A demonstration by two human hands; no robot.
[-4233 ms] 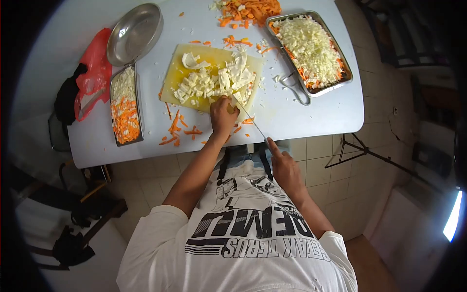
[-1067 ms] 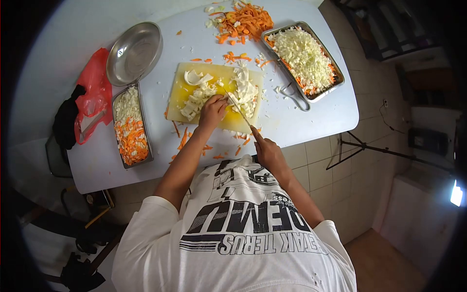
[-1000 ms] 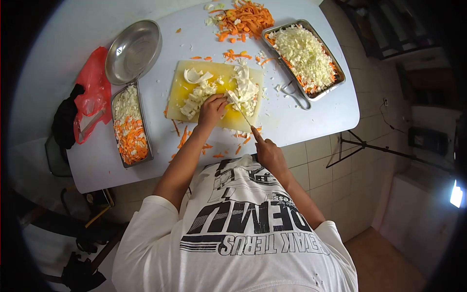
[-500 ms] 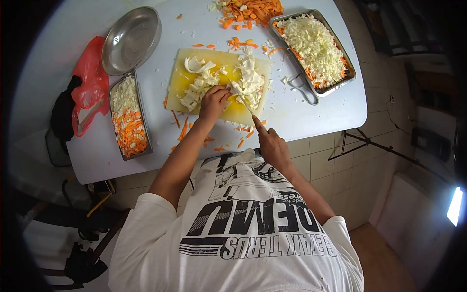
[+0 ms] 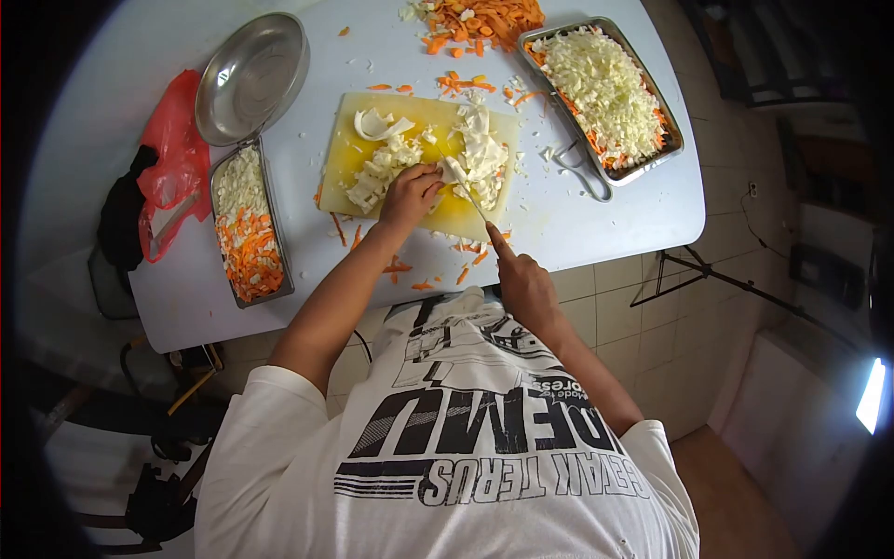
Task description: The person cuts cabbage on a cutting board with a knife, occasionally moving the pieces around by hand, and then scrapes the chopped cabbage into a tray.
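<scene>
The pale table (image 5: 643, 210) fills the upper middle of the view, in front of a person in a white printed shirt (image 5: 466, 419). On it lies the yellow cutting board (image 5: 447, 222), bearing chopped white vegetable (image 5: 377, 172) on its left part and larger white leaves (image 5: 484, 154) on its right. Well apart to the right, the large metal tray (image 5: 681, 149) holds pale shreds over orange ones. The round metal pan (image 5: 247, 79) sits at the table's far left, its lower rim at the top end of the narrow metal tray (image 5: 288, 279), which holds white and orange pieces. The red plastic bag (image 5: 177, 158) lies just left of both. An orange pile (image 5: 484, 23) lies at the far side, near the large tray.

The right hand (image 5: 528, 287) is closed around the handle of the knife (image 5: 479, 207), index finger stretched along it, the blade reaching over the board. The left hand (image 5: 412, 197) has its fingers bent and drawn together, grasping the edge of a white piece (image 5: 453, 171) at the blade, over the board's middle. A metal loop-shaped utensil (image 5: 602, 191) lies beside the large tray.
</scene>
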